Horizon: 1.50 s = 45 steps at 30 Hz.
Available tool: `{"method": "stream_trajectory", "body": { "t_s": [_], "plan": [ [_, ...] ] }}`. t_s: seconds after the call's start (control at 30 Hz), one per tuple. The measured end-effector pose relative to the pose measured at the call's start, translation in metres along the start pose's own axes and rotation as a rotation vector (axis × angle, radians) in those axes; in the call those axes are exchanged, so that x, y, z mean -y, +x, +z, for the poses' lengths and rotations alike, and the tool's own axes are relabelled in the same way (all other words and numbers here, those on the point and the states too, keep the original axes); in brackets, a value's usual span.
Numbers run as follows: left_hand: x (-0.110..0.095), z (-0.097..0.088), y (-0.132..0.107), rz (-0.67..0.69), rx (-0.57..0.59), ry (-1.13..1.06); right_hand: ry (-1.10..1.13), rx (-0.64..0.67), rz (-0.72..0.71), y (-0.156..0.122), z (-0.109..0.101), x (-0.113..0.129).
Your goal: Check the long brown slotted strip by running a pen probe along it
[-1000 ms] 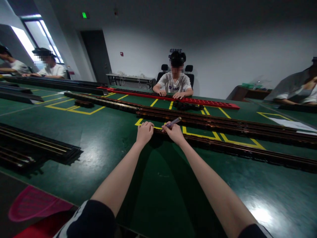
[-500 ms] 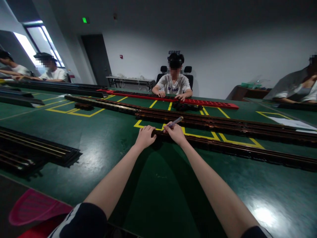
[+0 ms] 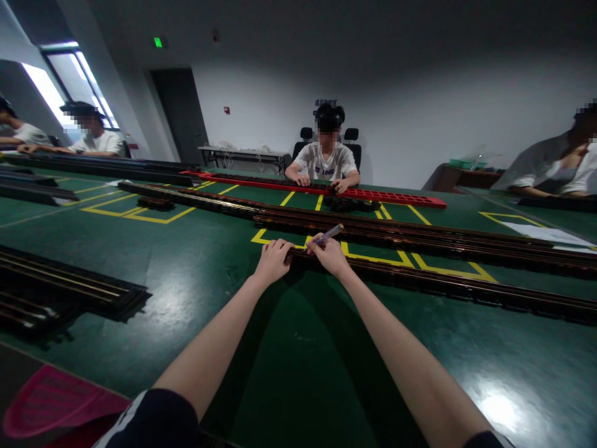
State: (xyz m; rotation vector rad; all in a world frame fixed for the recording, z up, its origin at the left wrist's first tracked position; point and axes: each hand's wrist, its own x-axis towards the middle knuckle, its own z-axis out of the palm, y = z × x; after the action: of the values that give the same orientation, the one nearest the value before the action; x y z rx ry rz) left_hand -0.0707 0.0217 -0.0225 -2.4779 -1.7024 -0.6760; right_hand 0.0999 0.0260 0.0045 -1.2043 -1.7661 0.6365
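A long dark strip (image 3: 443,283) with a ridged, glossy profile lies across the green table and runs off to the right. My left hand (image 3: 274,260) is closed around its left end, fingers curled over the top. In my right hand (image 3: 330,254) is a pen-like tool (image 3: 330,234) with a clear barrel, pinched between thumb and fingers. It slants with its upper end to the right, and its lower end meets the strip close to my left fingers. The exact tip is too small to make out.
Behind my hands lies a bundle of dark strips (image 3: 396,230); more strips (image 3: 60,274) are at the left. A person (image 3: 326,155) opposite works at a red slotted rail (image 3: 401,197). Yellow tape (image 3: 373,258) marks the green table (image 3: 298,373). A pink mesh chair back (image 3: 56,404) stands lower left.
The view has shifted slightly, so the scene sits a little lower and further left. Both hands keep nearly the same place on the strip, and the pen-like tool stays in my right hand.
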Motion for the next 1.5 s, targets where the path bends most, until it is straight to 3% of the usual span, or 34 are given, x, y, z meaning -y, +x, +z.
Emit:
{"method": "stream_trajectory", "body": {
  "t_s": [0.33, 0.83, 1.1, 1.5],
  "plan": [
    [0.003, -0.016, 0.0, 0.029, 0.105, 0.065, 0.011, 0.017, -0.014, -0.002, 0.002, 0.005],
    [0.019, -0.026, -0.001, -0.061, 0.221, 0.085, 0.001, 0.029, -0.026, -0.005, 0.004, 0.009],
    [0.017, -0.029, -0.002, -0.081, 0.206, 0.125, 0.008, 0.029, -0.007, -0.009, 0.003, 0.011],
    [0.004, -0.022, -0.004, 0.042, 0.185, 0.125, -0.025, 0.006, 0.01, -0.013, -0.006, 0.002]
  ]
}}
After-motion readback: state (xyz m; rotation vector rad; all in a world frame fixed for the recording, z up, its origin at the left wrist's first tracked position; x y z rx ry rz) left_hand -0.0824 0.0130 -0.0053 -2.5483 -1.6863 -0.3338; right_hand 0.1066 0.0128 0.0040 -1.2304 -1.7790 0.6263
